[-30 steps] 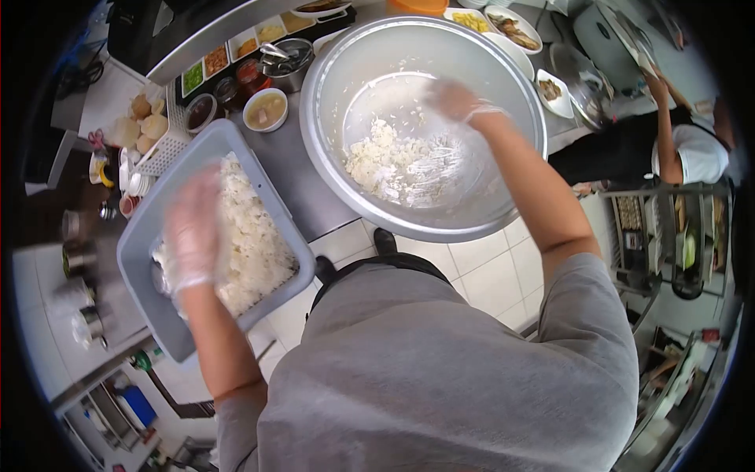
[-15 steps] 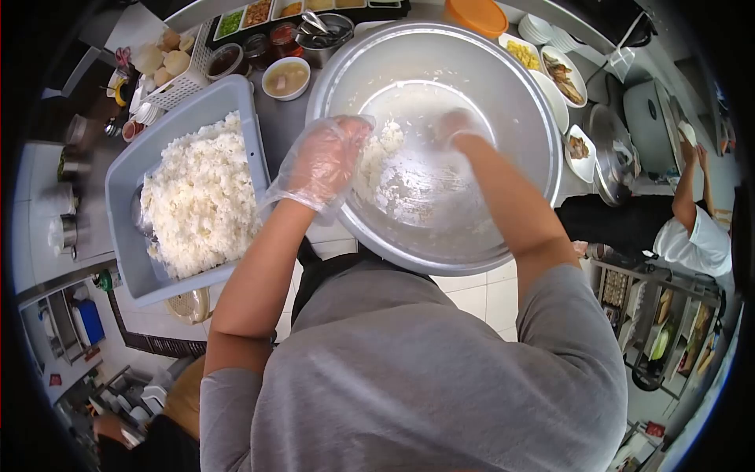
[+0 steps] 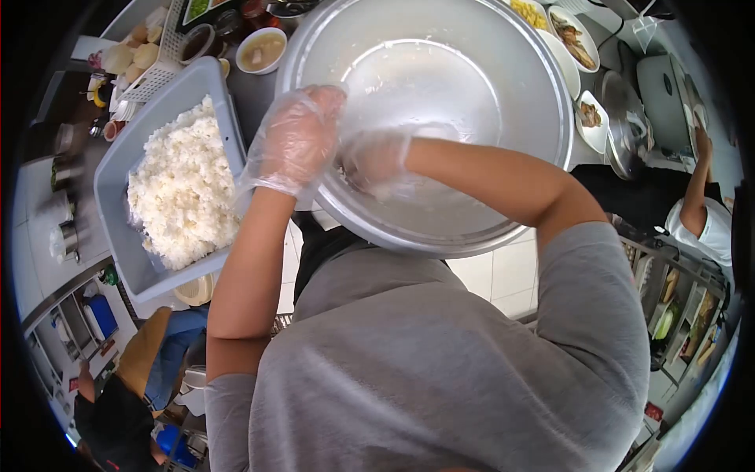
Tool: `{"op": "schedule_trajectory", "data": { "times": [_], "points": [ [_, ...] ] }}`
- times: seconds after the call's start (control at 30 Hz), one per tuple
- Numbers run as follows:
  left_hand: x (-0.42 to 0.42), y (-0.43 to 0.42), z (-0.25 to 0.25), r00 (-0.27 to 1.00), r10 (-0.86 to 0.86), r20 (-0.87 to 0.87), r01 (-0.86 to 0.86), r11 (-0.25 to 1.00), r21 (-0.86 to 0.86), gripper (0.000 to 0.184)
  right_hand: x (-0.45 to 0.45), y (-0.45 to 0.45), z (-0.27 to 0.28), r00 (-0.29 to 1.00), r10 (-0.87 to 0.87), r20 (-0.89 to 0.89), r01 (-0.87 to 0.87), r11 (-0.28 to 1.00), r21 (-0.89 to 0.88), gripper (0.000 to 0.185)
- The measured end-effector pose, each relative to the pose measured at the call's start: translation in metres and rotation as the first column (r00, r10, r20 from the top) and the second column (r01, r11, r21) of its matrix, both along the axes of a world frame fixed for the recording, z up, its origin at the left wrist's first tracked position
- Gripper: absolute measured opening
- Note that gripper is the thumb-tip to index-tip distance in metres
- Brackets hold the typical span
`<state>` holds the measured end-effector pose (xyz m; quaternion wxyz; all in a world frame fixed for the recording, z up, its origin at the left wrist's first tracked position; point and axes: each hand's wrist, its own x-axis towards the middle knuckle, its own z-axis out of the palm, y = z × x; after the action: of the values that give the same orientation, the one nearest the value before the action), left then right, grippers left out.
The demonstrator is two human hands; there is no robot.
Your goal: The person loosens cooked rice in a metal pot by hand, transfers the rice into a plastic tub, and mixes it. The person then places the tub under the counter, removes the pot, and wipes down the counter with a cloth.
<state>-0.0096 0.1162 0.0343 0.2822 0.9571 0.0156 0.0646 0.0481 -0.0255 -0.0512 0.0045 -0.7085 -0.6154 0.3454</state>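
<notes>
A large metal bowl (image 3: 440, 75) sits in front of me, with a few grains and smears of rice inside. My left hand (image 3: 303, 138), in a clear plastic glove, is curled over the bowl's left rim. Inside the bowl, close to that same side, is my gloved right hand (image 3: 373, 161). Motion blurs its fingers, and a little white rice shows beneath it. To the left stands a grey plastic tub (image 3: 110, 185) holding a big heap of cooked rice (image 3: 185, 189).
Behind the tub are a soup bowl (image 3: 261, 51), sauce jars and a white basket (image 3: 161, 59). White dishes of food (image 3: 572, 38) and a metal lid (image 3: 625, 126) lie on the right. One person (image 3: 700, 220) is at the right; another (image 3: 118, 417) is at lower left.
My right hand has swept from the bowl's middle leftward to beside my left hand. The rice clump near the left wall is mostly hidden now. The view has shifted, showing more of the person at lower left.
</notes>
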Motion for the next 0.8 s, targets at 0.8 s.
{"op": "schedule_trajectory", "data": {
  "times": [0.8],
  "points": [
    [-0.002, -0.017, 0.014, 0.964, -0.024, 0.266, 0.142, 0.890, -0.434, 0.042, 0.026, -0.068, 0.089, -0.511, -0.154, -0.846, 0.807, 0.251, -0.534, 0.037]
  ]
}}
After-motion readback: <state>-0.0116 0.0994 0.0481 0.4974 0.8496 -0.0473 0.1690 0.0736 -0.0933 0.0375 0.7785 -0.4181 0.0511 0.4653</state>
